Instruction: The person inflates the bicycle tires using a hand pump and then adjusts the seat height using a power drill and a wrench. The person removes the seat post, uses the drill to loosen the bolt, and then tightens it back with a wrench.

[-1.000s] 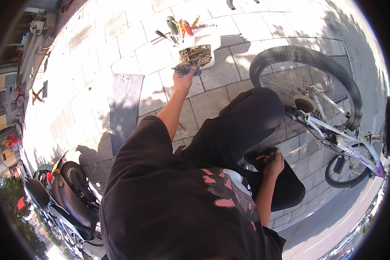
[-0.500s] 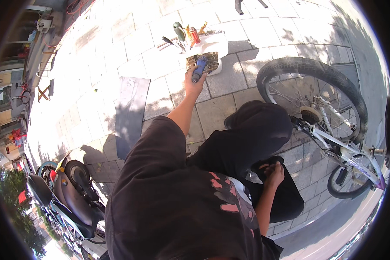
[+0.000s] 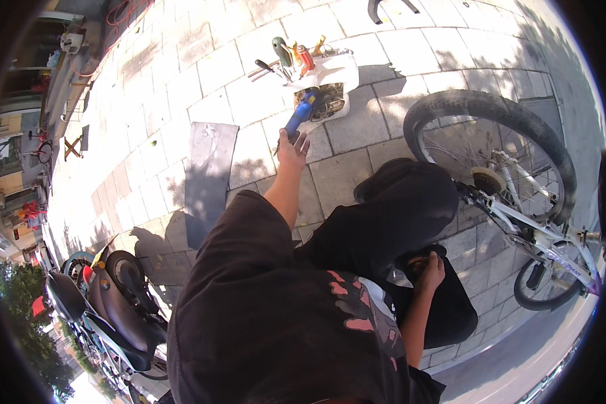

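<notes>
Touching a blue tool (image 3: 299,117): loosely spread left hand (image 3: 292,149).

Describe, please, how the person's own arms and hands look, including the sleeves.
The left sleeve and right sleeve are dark and short. Both forearms below them are bare. The left hand and right hand wear no gloves, and no watch shows at either wrist.

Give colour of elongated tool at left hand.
Elongated tool is mostly blue; clearest in head view.

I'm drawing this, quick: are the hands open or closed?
Left hand: open, at the near end of the blue tool.
Right hand: curled; can't tell if it holds anything.
</notes>
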`<act>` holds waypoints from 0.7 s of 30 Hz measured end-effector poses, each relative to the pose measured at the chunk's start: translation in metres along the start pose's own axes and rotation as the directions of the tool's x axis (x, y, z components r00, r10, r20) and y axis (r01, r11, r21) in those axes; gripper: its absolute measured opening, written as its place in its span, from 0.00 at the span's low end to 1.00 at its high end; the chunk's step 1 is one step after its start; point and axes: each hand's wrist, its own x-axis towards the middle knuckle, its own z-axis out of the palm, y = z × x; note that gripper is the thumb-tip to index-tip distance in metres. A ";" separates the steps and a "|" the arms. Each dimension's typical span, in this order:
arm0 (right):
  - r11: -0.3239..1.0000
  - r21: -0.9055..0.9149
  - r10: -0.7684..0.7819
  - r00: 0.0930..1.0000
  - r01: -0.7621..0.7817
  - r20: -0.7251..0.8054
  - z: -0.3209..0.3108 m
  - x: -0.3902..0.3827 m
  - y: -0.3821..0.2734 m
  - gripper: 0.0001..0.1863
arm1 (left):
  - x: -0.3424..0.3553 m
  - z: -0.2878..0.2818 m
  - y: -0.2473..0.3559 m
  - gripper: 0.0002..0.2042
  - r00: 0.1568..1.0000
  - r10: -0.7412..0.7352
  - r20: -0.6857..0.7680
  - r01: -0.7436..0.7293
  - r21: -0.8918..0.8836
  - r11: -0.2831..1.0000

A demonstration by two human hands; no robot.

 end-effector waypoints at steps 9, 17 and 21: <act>0.996 -0.082 -0.021 0.999 0.024 0.035 -0.011 0.015 0.019 0.17 | -0.006 0.043 -0.011 0.27 0.991 -0.131 0.028 0.118 0.271 0.955; 0.993 -0.120 0.006 0.995 0.006 0.099 0.004 0.022 0.029 0.17 | -0.028 0.079 0.028 0.23 0.985 -0.101 0.140 -0.044 0.768 0.639; 0.991 -0.117 -0.049 0.995 0.059 0.090 0.007 0.025 0.031 0.15 | -0.094 0.159 0.073 0.22 0.739 0.495 0.457 -0.672 0.555 0.490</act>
